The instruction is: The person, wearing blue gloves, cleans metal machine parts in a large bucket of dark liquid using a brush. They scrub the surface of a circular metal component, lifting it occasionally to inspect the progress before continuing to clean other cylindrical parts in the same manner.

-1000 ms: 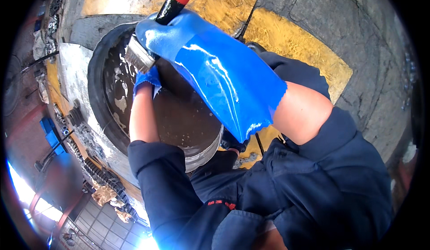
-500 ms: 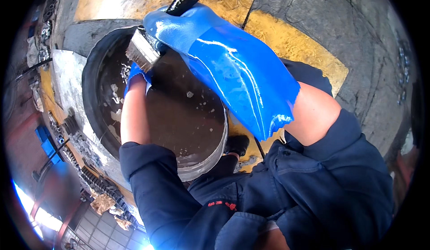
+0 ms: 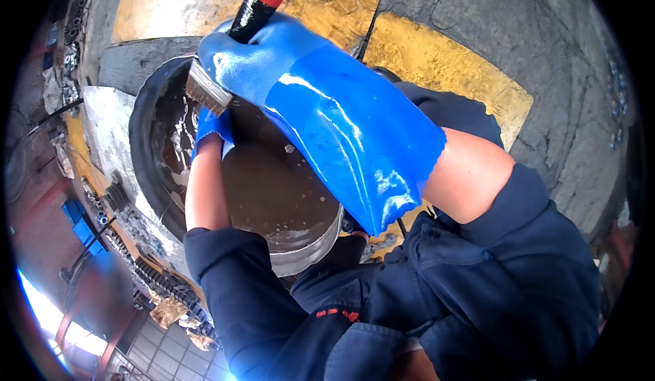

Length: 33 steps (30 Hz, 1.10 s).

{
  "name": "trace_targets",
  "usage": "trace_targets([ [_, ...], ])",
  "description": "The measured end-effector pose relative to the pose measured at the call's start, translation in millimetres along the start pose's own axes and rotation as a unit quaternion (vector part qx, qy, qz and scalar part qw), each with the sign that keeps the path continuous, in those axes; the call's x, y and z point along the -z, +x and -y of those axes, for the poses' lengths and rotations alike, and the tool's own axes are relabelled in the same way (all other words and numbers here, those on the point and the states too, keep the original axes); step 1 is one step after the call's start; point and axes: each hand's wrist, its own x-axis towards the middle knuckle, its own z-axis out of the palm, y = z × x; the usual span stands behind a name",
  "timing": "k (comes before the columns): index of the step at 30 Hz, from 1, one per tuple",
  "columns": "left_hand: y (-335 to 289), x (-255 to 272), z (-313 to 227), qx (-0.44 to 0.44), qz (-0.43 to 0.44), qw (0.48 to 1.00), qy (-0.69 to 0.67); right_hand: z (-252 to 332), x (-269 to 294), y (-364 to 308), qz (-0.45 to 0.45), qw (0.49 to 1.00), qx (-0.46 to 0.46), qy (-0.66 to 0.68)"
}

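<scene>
With the fingers of the blue-gloved right hand [image 3: 256,57] clenched round a flat brush [image 3: 211,86], holding it up over a round tub [image 3: 300,261], red-ended black handle uppermost and bristles pointing down. Behind that long, shiny glove, a navy sleeve [image 3: 518,231] rolled back off the forearm. Reaching lower with the left hand [image 3: 215,125], also gloved in blue, down inside the tub near the bristles; hard to say whether touching them. Impossible to tell the state of the left fingers, hidden from view. Filling the tub partway, murky brown liquid [image 3: 273,190] with pale patches toward the left wall. Beside it on the left, a pale metal sheet [image 3: 109,118]; off to the right, a worn yellow panel [image 3: 450,67] next to dark grey flooring [image 3: 539,60]. Farther left, a blue box [image 3: 83,227] and crumpled tan material [image 3: 167,311] near a tiled floor [image 3: 160,347].
</scene>
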Motion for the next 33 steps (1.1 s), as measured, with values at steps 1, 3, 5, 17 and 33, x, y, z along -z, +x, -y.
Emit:
trace_targets([
  [1,-6,2,0,-0.002,0.006,1.0,0.007,1,2,0,-0.005,1.0,0.0,-0.001],
  [3,-15,11,3,0.003,0.009,1.0,0.004,4,4,-5,-0.009,1.0,0.003,-0.003],
  [5,-25,17,8,0.028,-0.007,0.995,-0.099,9,4,-9,-0.004,1.0,0.009,-0.01],
  [17,-108,75,-83,-0.019,-0.074,0.99,0.122,-8,-3,11,0.026,0.986,0.073,-0.151],
  [33,-205,46,-103,0.086,-0.171,0.967,0.171,-56,-67,-4,0.195,0.836,0.147,-0.491],
])
